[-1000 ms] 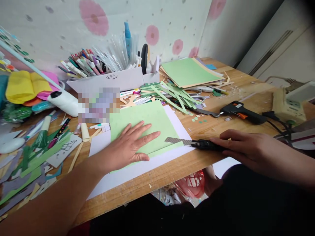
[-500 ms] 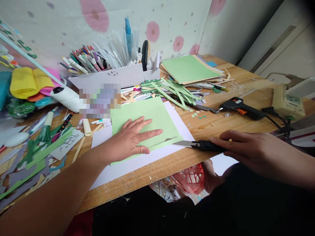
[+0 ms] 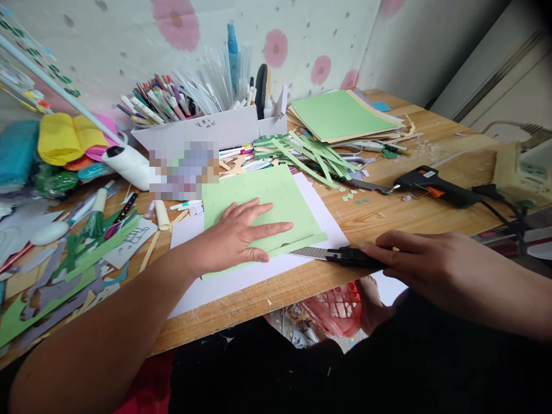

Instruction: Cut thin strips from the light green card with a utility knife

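Note:
My left hand [image 3: 241,233] lies flat with its fingers spread on a green sheet [image 3: 271,190]. Beneath that sheet is a larger white sheet [image 3: 323,213] at the table's front edge. A narrow green strip [image 3: 308,241] runs along the near edge of the green sheet, its right end sticking out. My right hand [image 3: 414,253] grips a black utility knife [image 3: 351,256], the blade extended and pointing left. The blade's tip is at the near side of the strip, right of my left thumb.
A black glue gun [image 3: 437,187] lies at the right. Behind the sheet are green paper strips [image 3: 302,152], stacked sheets [image 3: 345,115] and a white pen box [image 3: 181,133]. Paper scraps [image 3: 77,276] cover the left. Below the table edge stands a red basket [image 3: 334,313].
The knife's tip has moved left along the green strip, with my right hand following. The strip's right end now stands out further from the sheet. The camera view has shifted slightly.

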Tool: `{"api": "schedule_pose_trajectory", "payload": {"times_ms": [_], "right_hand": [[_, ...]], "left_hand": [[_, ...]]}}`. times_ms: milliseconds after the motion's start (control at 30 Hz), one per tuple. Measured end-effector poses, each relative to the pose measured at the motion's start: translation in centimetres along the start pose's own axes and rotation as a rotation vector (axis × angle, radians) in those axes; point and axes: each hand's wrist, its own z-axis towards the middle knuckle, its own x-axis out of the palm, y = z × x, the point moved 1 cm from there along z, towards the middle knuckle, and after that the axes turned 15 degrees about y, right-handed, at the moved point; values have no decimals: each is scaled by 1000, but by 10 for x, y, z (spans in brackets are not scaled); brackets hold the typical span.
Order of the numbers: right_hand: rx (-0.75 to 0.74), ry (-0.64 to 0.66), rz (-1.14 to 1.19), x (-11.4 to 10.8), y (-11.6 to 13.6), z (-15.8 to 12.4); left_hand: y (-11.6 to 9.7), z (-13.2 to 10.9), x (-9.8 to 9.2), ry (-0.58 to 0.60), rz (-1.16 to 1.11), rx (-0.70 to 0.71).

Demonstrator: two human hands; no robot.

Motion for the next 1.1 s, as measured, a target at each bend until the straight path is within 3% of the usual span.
{"api": "schedule_pose_trajectory", "payload": {"times_ms": [400,1100], "right_hand": [[-52,-2,-11,-4,13,15],[-121,1,10,-3,24,27]], "left_hand": [[-8,-1,-6,81,7,-61],[-15,2,-13,96,69,-111]]}}
